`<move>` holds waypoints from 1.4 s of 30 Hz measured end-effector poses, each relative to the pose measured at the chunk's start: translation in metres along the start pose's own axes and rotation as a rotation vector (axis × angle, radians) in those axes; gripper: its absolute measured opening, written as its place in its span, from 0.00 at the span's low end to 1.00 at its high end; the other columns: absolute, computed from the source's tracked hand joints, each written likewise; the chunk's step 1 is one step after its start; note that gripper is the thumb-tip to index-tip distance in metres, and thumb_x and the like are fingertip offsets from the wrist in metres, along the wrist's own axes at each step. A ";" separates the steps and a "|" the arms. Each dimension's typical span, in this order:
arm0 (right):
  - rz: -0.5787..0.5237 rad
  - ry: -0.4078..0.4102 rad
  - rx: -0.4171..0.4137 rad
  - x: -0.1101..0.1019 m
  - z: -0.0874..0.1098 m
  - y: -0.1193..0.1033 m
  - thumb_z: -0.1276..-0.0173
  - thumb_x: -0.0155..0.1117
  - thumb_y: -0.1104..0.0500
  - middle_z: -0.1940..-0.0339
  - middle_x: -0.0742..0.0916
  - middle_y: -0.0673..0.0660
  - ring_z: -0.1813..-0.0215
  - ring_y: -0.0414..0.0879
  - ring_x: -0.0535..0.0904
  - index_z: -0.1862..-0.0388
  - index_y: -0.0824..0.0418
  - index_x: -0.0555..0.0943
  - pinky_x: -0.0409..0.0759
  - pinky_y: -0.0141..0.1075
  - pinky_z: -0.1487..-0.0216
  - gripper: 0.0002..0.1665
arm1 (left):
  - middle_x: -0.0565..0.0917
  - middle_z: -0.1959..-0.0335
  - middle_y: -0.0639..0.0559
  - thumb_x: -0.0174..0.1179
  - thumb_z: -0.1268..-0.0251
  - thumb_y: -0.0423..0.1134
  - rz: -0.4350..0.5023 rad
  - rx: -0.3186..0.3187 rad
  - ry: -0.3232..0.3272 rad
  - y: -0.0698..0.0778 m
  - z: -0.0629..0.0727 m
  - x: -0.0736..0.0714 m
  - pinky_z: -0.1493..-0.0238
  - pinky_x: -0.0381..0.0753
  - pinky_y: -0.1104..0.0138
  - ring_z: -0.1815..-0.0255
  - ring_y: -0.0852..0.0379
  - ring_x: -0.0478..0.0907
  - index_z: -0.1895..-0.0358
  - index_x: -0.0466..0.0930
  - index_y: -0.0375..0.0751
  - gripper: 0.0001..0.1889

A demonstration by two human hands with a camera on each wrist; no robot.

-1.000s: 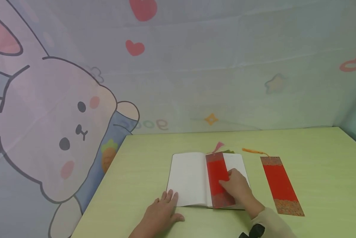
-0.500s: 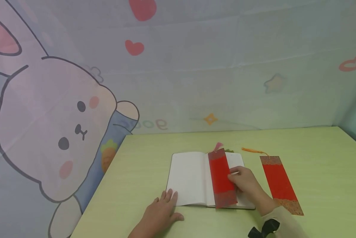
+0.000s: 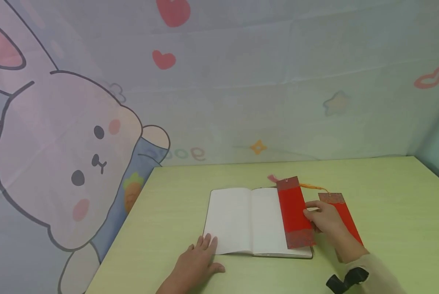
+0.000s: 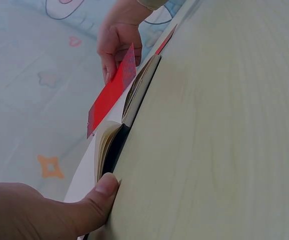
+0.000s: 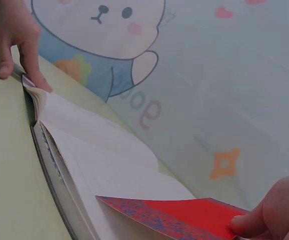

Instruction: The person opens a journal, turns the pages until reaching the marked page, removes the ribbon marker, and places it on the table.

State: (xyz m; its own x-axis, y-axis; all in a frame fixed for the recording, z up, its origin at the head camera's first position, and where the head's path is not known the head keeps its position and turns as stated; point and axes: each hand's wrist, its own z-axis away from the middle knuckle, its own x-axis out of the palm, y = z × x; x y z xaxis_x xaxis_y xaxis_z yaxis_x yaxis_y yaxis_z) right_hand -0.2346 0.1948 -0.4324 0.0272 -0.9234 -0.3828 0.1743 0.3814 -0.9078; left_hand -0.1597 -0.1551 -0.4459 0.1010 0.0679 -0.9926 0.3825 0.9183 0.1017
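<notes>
An open notebook [image 3: 230,220] with blank white pages lies on the table. My left hand [image 3: 195,263] rests with straight fingers on the lower left corner of its left page. Between thumb and fingers, my right hand [image 3: 326,218] pinches the right edge of a red bookmark [image 3: 294,210] with patterned end bands and a pink tassel [image 3: 272,178]. The bookmark is raised over the right page, as the left wrist view shows. Behind the right hand and forearm lies a second red bookmark [image 3: 346,220], partly hidden, with an orange tassel [image 3: 312,186].
The light green table [image 3: 395,204] ends at a printed cloth backdrop [image 3: 219,102] with a rabbit, hearts and stars. A black strap device [image 3: 346,279] sits on the right wrist. In the right wrist view, something blue-patterned [image 5: 52,155] shows between the notebook's pages.
My right hand has lifted the pinched bookmark and carried it rightward from the notebook's middle to the right page's outer edge. The left hand stays in place.
</notes>
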 end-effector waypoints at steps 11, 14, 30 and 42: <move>0.011 0.074 0.026 -0.036 0.011 0.015 0.29 0.52 0.54 0.46 0.73 0.74 0.65 0.47 0.77 0.35 0.72 0.62 0.77 0.35 0.69 0.31 | 0.65 0.34 0.36 0.52 0.41 0.63 0.011 0.003 -0.023 -0.005 0.008 0.001 0.41 0.65 0.47 0.33 0.40 0.60 0.34 0.63 0.34 0.40; 0.025 0.087 0.032 -0.048 0.013 0.019 0.29 0.52 0.52 0.45 0.72 0.76 0.64 0.48 0.77 0.34 0.73 0.60 0.78 0.33 0.68 0.33 | 0.65 0.34 0.36 0.52 0.42 0.63 0.009 0.006 -0.024 -0.004 0.009 -0.001 0.42 0.66 0.46 0.33 0.39 0.60 0.34 0.64 0.34 0.40; 0.121 0.052 0.037 -0.127 0.015 0.057 0.28 0.50 0.50 0.53 0.78 0.75 0.67 0.41 0.80 0.36 0.80 0.57 0.81 0.36 0.66 0.38 | 0.65 0.34 0.36 0.51 0.41 0.63 -0.008 0.005 -0.016 -0.003 0.008 0.001 0.42 0.66 0.47 0.34 0.39 0.61 0.34 0.63 0.35 0.41; 0.155 0.136 0.095 -0.149 0.015 0.085 0.28 0.50 0.56 0.59 0.78 0.76 0.71 0.44 0.80 0.39 0.85 0.57 0.81 0.37 0.71 0.34 | 0.66 0.35 0.36 0.53 0.42 0.63 0.008 -0.003 -0.010 -0.003 0.005 0.004 0.42 0.66 0.46 0.34 0.39 0.62 0.34 0.64 0.35 0.41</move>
State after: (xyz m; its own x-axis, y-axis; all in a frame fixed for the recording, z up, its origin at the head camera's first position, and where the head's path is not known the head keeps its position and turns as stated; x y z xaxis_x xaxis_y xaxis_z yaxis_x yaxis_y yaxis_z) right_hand -0.2088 0.3647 -0.4500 -0.0708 -0.8375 -0.5418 0.2702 0.5067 -0.8187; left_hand -0.1564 -0.1595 -0.4497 0.1130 0.0715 -0.9910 0.3787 0.9190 0.1095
